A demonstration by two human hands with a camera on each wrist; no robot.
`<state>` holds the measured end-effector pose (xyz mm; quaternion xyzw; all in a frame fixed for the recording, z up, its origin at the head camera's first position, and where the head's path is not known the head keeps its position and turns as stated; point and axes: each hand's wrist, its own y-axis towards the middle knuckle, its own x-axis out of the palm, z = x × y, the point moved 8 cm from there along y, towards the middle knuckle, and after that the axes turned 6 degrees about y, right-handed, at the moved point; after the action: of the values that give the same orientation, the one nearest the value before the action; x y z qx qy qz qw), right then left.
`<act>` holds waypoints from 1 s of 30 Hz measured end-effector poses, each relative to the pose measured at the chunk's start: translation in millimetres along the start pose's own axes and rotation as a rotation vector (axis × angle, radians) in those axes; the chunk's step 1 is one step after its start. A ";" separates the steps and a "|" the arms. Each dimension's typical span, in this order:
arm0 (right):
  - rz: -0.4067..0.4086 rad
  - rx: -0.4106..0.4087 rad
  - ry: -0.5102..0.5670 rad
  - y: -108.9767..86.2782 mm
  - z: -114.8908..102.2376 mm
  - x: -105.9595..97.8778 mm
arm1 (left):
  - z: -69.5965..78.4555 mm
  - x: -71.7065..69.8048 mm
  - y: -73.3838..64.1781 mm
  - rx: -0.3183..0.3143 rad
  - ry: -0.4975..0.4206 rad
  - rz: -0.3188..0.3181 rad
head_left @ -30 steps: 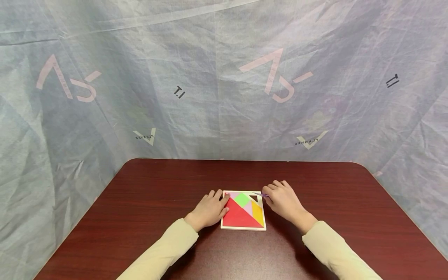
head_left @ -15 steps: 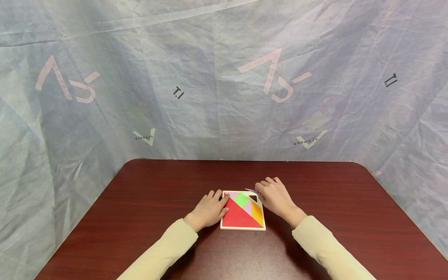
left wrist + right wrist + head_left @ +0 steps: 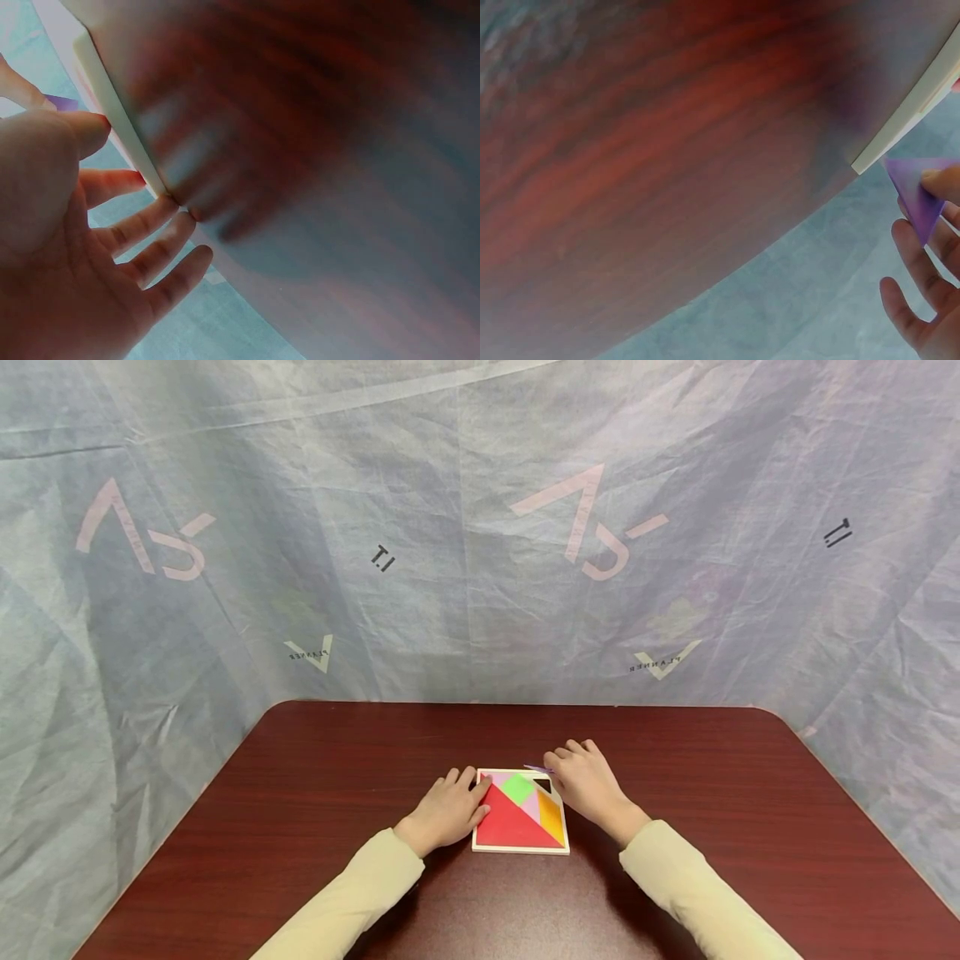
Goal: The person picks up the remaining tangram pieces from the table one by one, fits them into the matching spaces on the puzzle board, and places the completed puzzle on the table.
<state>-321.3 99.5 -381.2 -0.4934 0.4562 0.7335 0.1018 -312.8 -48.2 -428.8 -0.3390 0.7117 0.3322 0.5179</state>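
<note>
A tangram board with a pale frame (image 3: 521, 850) lies on the table. In it sit a large red area (image 3: 513, 822), a green square (image 3: 518, 788), an orange-yellow parallelogram (image 3: 551, 816) and pink pieces (image 3: 531, 806). A dark triangular opening (image 3: 543, 785) shows at the far right corner. My left hand (image 3: 444, 810) rests at the board's left side, thumb and forefinger over its edge; in the left wrist view its fingers are spread along the frame. My right hand (image 3: 588, 781) pinches a purple triangle tangram piece (image 3: 917, 195), held tilted near the board's far right corner.
The dark red wooden table (image 3: 337, 752) extends around the board on all sides. Behind it and at both sides hangs a grey printed cloth (image 3: 465, 527). Cream sleeves (image 3: 360, 885) cover both forearms.
My right hand has moved left with the purple triangle, from beside the board's right edge to over its far right corner. My left hand and the board have stayed in place.
</note>
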 end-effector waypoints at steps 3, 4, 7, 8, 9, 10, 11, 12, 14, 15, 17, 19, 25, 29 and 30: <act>-0.006 -0.006 -0.017 0.2 -1.2 1.6 | 0.0 0.0 -0.2 0.001 -0.007 -0.002; -0.014 -0.006 -0.026 0.3 -1.6 2.4 | 0.1 0.1 -0.2 0.002 -0.009 -0.003; -0.043 0.000 -0.054 0.3 -2.3 5.1 | -0.2 0.3 -0.4 0.001 -0.011 -0.004; -0.053 0.003 -0.062 0.2 -2.4 5.8 | -0.2 0.5 -0.3 0.001 -0.012 -0.005; -0.062 0.005 -0.071 0.1 -2.4 6.8 | -0.3 0.6 -0.3 0.000 -0.011 -0.006; -0.068 0.009 -0.079 0.1 -2.4 7.4 | -0.4 0.8 -0.2 0.000 -0.011 -0.006; -0.073 0.011 -0.082 0.1 -2.5 7.6 | -0.5 1.0 -0.1 -0.001 -0.011 -0.007; -0.076 0.013 -0.088 0.1 -2.7 8.2 | -0.4 1.0 0.0 -0.001 -0.009 -0.009; -0.080 0.012 -0.099 0.3 -3.5 8.6 | -0.3 0.9 0.1 0.001 -0.007 -0.007; -0.082 0.010 -0.107 0.5 -3.9 9.2 | -0.2 0.7 0.0 0.002 -0.005 -0.004; -0.086 0.005 -0.123 0.9 -4.8 10.0 | -0.1 0.4 0.0 0.002 -0.003 -0.002; -0.091 0.002 -0.137 1.5 -5.4 11.4 | 0.0 0.1 -0.1 0.003 -0.005 0.001; -0.102 0.003 -0.154 3.2 -6.3 15.6 | -0.1 0.3 0.1 0.002 0.000 -0.002; -0.102 0.004 -0.148 3.9 -6.9 16.5 | -0.3 1.0 0.0 0.001 0.001 -0.007; -0.102 0.005 -0.146 4.1 -7.0 16.6 | -0.4 0.9 0.0 0.001 0.001 -0.008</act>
<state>-327.5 86.9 -393.1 -0.4612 0.4235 0.7603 0.1731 -313.2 -48.6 -429.6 -0.3417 0.7107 0.3299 0.5190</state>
